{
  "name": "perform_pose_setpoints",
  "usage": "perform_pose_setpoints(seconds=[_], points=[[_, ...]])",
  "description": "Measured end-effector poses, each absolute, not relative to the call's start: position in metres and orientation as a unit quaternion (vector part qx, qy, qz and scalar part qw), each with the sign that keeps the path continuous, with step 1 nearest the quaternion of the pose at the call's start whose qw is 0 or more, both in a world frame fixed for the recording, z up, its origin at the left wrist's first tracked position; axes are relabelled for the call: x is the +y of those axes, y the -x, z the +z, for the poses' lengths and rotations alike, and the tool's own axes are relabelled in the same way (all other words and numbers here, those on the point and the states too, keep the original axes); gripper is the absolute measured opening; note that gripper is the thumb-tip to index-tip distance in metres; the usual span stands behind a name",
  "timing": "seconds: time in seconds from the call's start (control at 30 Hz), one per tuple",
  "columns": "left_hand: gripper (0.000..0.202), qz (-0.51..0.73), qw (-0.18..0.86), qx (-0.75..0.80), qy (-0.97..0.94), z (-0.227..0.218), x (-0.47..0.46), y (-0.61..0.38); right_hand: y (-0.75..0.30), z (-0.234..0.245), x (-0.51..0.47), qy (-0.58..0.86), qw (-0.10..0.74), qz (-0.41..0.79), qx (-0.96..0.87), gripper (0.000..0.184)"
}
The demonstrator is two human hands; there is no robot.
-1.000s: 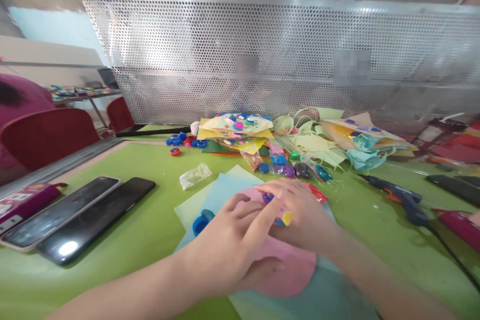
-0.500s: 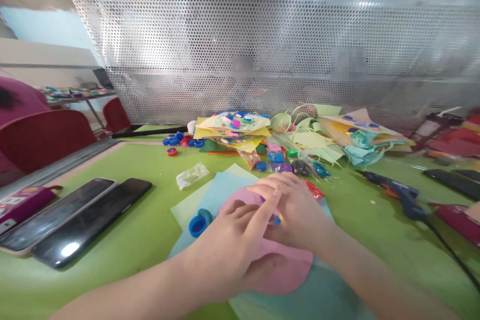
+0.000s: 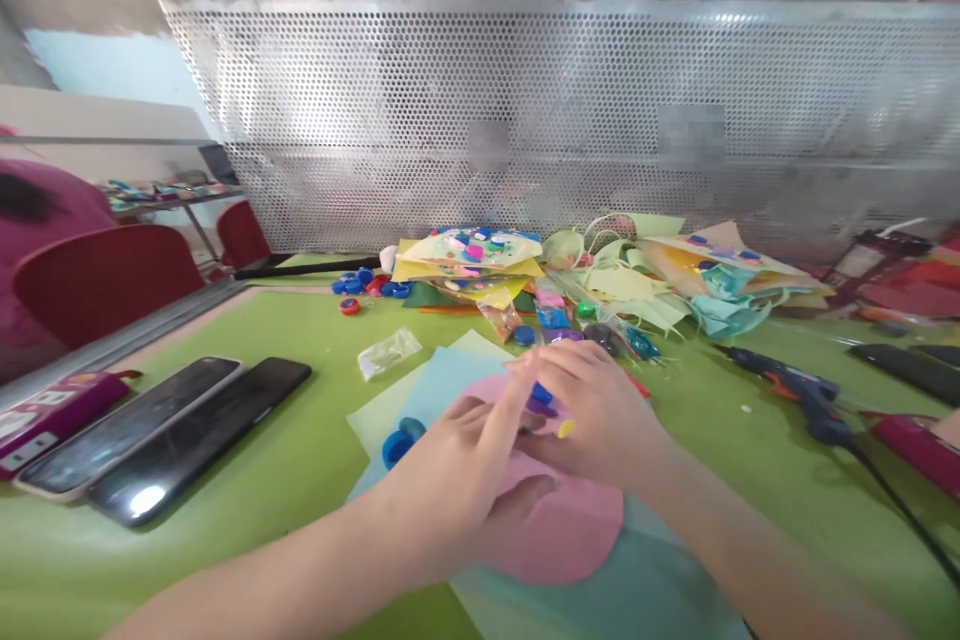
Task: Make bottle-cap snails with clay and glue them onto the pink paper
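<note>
A pink rounded paper cutout (image 3: 574,530) lies over light blue paper (image 3: 439,380), with small blue (image 3: 540,394) and yellow (image 3: 566,428) pieces on it, perhaps clay. My left hand (image 3: 469,465) rests palm down on the cutout; its index finger is stretched toward my right fingers and its thumb lies apart on the pink paper. Above the cutout's right part, my right hand (image 3: 600,410) has its fingers curled and pressed together near the blue and yellow pieces. What its fingertips hold, if anything, is hidden. Blue bottle caps (image 3: 397,448) sit beside my left hand.
Two phones (image 3: 202,440) and a purple power strip (image 3: 64,415) lie at the left. A glue gun (image 3: 810,390) with its cord is at the right. Decorated paper (image 3: 472,260), clay packets (image 3: 555,318) and more caps (image 3: 352,282) stand behind, before a perforated metal screen (image 3: 600,70).
My right fingers have shifted slightly, and more of the blue and yellow pieces shows between my hands. My left hand stays at almost the same place. The view has tilted a little.
</note>
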State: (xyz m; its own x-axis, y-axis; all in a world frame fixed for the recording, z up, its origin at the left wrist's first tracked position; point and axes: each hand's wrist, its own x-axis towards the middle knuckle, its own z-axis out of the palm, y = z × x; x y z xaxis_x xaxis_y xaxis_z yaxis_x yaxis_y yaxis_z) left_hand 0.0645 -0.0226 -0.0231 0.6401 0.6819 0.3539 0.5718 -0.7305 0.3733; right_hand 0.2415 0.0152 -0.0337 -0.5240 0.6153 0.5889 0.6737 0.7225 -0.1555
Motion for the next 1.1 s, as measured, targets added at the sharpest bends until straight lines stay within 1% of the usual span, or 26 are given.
perform_pose_setpoints(seconds=[0.1,0.2,0.3,0.43,0.5,0.57,0.63,0.7,0.77,0.87,1.1], points=[[0.082,0.212,0.120,0.350,-0.905,-0.024,-0.024,-0.068,-0.234,-0.033,0.013,0.371,0.310,-0.044,-0.874,0.037],[0.073,0.227,0.145,0.372,-0.888,-0.025,-0.024,-0.065,-0.237,-0.033,0.013,0.369,0.293,-0.039,-0.881,0.041],[0.074,0.268,0.206,0.397,-0.854,-0.026,-0.022,-0.059,-0.244,-0.034,0.016,0.372,0.289,-0.033,-0.881,0.044],[0.073,0.307,0.280,0.439,-0.796,-0.021,-0.019,-0.052,-0.248,-0.035,0.020,0.375,0.294,-0.036,-0.879,0.040],[0.070,0.346,0.274,0.465,-0.767,-0.014,-0.016,-0.046,-0.248,-0.035,0.020,0.382,0.288,-0.029,-0.877,0.043],[0.069,0.407,0.235,0.490,-0.734,-0.005,-0.010,-0.036,-0.245,-0.035,0.016,0.393,0.278,-0.025,-0.876,0.046],[0.070,0.461,0.190,0.517,-0.696,0.003,-0.001,-0.024,-0.236,-0.035,0.009,0.389,0.253,-0.016,-0.886,0.039],[0.072,0.489,0.159,0.539,-0.667,0.008,0.009,-0.014,-0.220,-0.036,-0.001,0.359,0.213,-0.007,-0.909,0.027],[0.071,0.491,0.143,0.546,-0.664,0.008,0.018,-0.006,-0.202,-0.036,-0.009,0.322,0.171,-0.020,-0.931,0.021],[0.070,0.471,0.152,0.540,-0.680,0.004,0.027,-0.001,-0.176,-0.035,-0.015,0.273,0.137,-0.066,-0.950,0.017],[0.071,0.465,0.203,0.513,-0.693,0.001,0.025,-0.001,-0.141,-0.051,-0.002,0.264,0.118,-0.128,-0.949,0.015]])
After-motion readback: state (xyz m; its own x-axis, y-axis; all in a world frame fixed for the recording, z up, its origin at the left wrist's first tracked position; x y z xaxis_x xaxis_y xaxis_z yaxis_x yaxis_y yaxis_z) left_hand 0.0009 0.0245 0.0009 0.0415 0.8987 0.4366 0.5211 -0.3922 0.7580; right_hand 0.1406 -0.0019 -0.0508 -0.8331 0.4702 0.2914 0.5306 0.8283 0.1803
